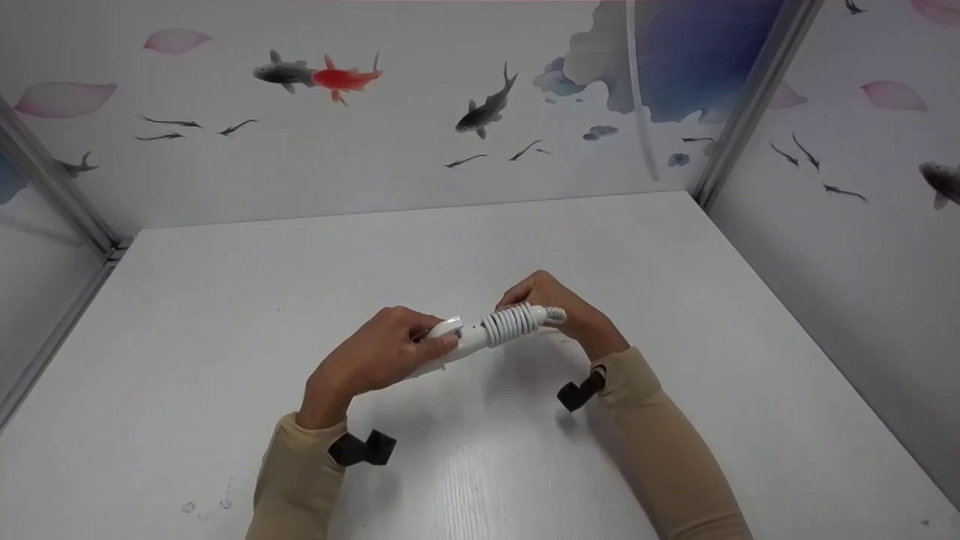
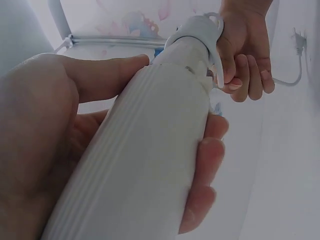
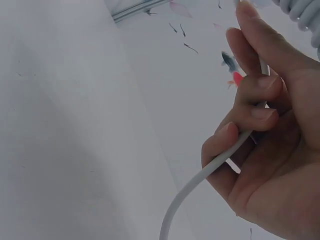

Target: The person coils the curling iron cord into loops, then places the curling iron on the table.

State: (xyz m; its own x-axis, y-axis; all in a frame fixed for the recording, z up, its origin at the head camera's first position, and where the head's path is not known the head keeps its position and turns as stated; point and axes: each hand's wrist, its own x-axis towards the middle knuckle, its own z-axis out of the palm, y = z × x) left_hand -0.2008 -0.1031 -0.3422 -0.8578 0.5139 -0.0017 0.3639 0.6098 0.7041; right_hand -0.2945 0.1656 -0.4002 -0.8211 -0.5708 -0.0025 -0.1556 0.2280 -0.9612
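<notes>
A white wand-shaped electric appliance is held above the table, tilted up to the right. My left hand grips its body, thumb on one side and fingers round the other. White cord is wound in several close turns round the far part. Beside that end is my right hand, whose curled fingers hold the loose white cord. The cord runs between the fingers and hangs down in the right wrist view. A two-pin plug shows on the cord in the left wrist view.
A white table lies under both hands. Printed panels with fish and petals stand at the back and sides, joined by metal posts. Black mounts sit on both sleeves.
</notes>
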